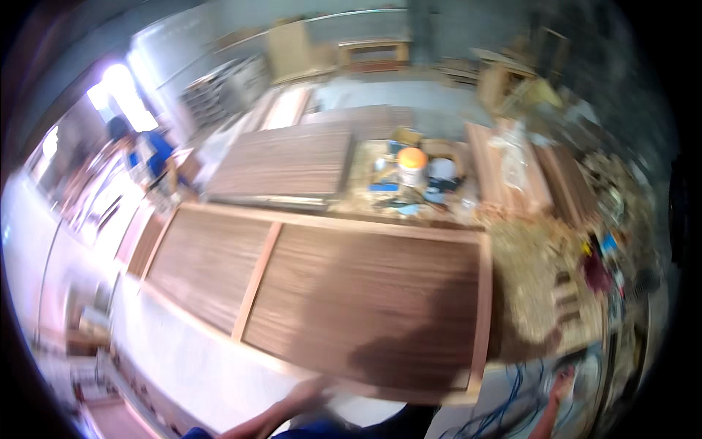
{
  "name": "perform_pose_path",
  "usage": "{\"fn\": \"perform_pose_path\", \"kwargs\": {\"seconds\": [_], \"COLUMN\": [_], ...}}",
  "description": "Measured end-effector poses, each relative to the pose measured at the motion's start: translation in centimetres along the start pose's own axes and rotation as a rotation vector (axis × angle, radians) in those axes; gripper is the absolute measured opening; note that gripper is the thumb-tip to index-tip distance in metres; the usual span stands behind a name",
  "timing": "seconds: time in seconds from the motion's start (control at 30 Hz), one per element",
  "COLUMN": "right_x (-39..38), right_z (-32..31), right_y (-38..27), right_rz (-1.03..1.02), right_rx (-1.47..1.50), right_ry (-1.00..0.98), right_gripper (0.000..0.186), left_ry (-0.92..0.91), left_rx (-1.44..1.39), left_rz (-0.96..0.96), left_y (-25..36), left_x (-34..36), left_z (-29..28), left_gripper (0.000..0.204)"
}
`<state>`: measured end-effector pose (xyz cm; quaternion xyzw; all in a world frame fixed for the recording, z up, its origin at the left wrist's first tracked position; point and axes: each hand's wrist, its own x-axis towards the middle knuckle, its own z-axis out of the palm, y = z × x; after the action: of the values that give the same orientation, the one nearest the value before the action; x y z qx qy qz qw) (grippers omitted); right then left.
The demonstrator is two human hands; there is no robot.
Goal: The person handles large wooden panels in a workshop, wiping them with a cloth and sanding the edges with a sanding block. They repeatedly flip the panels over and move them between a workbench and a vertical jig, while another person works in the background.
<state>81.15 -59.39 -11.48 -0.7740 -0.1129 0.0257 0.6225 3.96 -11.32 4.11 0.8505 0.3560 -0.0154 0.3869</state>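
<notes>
Roughly, largest first:
Door panel [329, 293]: wide wooden frame with dark brown grained panels and a pale upright bar left of middle; lying flat on a bench, filling the middle of the view; near edge just beyond the left hand.
Second panel [281, 164]: same dark grained wood, flat, just behind the door panel.
Planks [512, 172]: pale boards stacked to the right, beyond the door panel's far right corner.
Sawdust [530, 271]: thick heap of shavings beside the door panel's right end.
Other person [146, 150]: blue top, far left, well apart from the bench.
Cables [504, 410]: blue loops on the floor, lower right.
Jar [412, 167]: pale, orange lid, upright among clutter behind the door panel.
Left hand [307, 395]: blurred, at the door panel's near edge; touching or not, cannot tell; finger spread cannot tell.
Right hand [561, 380]: blurred, low right near the cables, apart from the door panel; grip cannot tell.
</notes>
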Motion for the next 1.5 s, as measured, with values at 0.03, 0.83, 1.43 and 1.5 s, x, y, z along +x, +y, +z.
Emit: {"fn": "perform_pose_path", "kwargs": {"seconds": [0.03,0.83,1.43,1.5], "right_x": [4.8,7.0,-73.5,-80.2], "right_z": [1.9,30.2,13.9,13.0], "right_y": [-0.2,-28.8,-49.9,-48.0], "right_rz": [-0.196,-0.334,-1.065,-0.913], "right_rx": [-0.574,-0.225,0.339,0.259], "right_ry": [-0.012,-0.467,-2.51,-2.818], "right_gripper": [0.038,0.05,0.05,0.052], "left_ry": [0.002,0.493,2.2,2.381], "left_rx": [-0.005,-0.208,-1.551,-1.598], "left_rz": [-0.061,-0.597,-0.035,0.035], "left_y": [3.4,26.8,27.4,24.8], "left_x": [1.3,-4.8,-42.4,-45.7], "left_z": [-0.3,17.9,25.5,27.9], "left_gripper": [0.045,0.047,0.041,0.04]}}
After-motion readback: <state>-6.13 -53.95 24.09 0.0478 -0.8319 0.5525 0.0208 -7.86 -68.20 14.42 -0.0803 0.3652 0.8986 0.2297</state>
